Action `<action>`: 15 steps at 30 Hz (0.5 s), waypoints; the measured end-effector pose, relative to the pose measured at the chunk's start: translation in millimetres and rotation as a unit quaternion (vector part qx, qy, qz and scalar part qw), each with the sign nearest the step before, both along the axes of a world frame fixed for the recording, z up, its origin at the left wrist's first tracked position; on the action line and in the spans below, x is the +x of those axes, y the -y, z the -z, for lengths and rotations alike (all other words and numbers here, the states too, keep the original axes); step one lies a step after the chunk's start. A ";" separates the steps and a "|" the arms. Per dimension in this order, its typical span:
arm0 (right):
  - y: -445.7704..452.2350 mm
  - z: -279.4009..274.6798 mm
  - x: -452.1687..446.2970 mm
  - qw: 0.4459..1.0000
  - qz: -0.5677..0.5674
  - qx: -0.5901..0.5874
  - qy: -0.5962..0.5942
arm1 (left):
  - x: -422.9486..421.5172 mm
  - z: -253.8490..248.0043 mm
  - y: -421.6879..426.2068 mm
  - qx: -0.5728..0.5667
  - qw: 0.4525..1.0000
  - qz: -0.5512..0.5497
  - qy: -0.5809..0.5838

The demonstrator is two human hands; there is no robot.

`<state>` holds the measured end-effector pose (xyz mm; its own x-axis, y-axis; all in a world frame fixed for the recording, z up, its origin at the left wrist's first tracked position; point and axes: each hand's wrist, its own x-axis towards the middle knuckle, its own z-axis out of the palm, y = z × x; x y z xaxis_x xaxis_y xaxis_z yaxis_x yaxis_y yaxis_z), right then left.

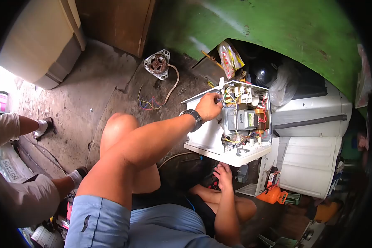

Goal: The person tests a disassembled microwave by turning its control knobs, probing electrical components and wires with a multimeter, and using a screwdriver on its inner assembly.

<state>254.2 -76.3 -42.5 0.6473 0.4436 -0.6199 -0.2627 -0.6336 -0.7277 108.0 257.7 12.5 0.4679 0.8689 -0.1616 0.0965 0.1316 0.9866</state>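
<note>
An opened white microwave oven (202,134) stands in front of me, its inner parts exposed. Inside are a grey transformer (244,120), red and yellow wires and white connectors. My left hand (209,106), with a black watch on the wrist, is at the oven's upper edge. Its fingers are pinched together beside the wiring; a pale upright piece (221,84) shows just past them, and what they grip is partly hidden. Below the oven's near edge is my right hand (224,177), fingers loosely extended and nothing seen in it. Whether it touches the casing I cannot tell.
A rusty round motor (157,64) with a cable lies on the stained floor. Another person's legs (37,126) are at the left. White panels (306,165) and an orange object (272,195) stand at the right. A green surface (277,33) fills the back.
</note>
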 end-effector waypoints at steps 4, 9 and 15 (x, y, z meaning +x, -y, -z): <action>-8.8 10.7 -12.3 0.996 -0.075 -0.053 -0.005 | -10.7 -0.9 -6.8 0.017 1.000 -0.008 -0.004; -14.9 26.6 -21.0 0.984 -0.152 -0.094 0.005 | -13.9 4.3 -3.4 0.003 0.999 -0.016 0.042; -2.7 52.8 14.9 0.946 -0.265 -0.187 0.002 | -7.9 30.9 -10.9 0.116 0.983 -0.046 0.134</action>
